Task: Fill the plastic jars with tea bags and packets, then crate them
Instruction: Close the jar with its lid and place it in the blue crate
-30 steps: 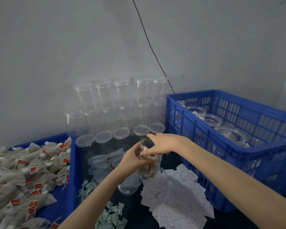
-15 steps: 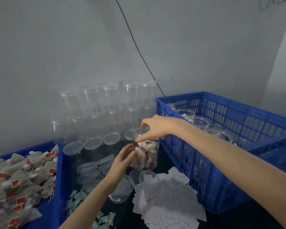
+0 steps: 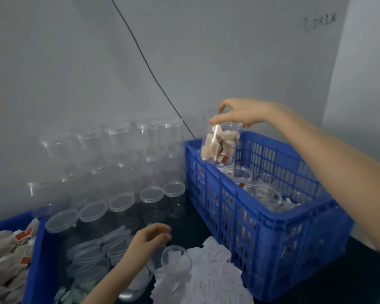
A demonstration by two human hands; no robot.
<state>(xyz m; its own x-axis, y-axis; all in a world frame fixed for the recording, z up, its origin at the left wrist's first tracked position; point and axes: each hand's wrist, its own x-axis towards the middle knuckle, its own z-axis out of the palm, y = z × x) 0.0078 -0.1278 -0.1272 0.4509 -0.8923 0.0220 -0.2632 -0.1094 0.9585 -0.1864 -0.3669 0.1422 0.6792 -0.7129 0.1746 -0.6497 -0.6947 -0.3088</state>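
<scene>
Up at the far left corner of the blue crate (image 3: 261, 216), the right hand (image 3: 244, 113) holds a filled plastic jar (image 3: 221, 143) from above, fingers and thumb curled round its rim. The jar hangs clear of the crate's rim, tilted a little, and is packed with brownish tea bags showing a red tag near the bottom. Inside the crate stand several more clear jars (image 3: 262, 195), open-topped, with paper and bags in them.

Lower down, the left hand (image 3: 149, 238) hovers with its fingers loosely curled and slightly apart, holding nothing. Just beside it, to the right, an open jar (image 3: 176, 260) with white paper inside stands on the dark surface. A heap of white printed packets (image 3: 215, 275) lies next to that jar, touching the crate's near corner.

Against the grey wall, empty lidded jars (image 3: 116, 163) are stacked in 3 tiers. In front of them lies a pile of loose clear lids (image 3: 90, 255). At the far left, a blue tray (image 3: 36, 260) holds a mound of tea bags (image 3: 7, 255) with red tags. Small green sachets (image 3: 68, 296) lie at the bottom edge, near the left forearm. A black cable (image 3: 149, 69) runs down the wall behind the crate.
</scene>
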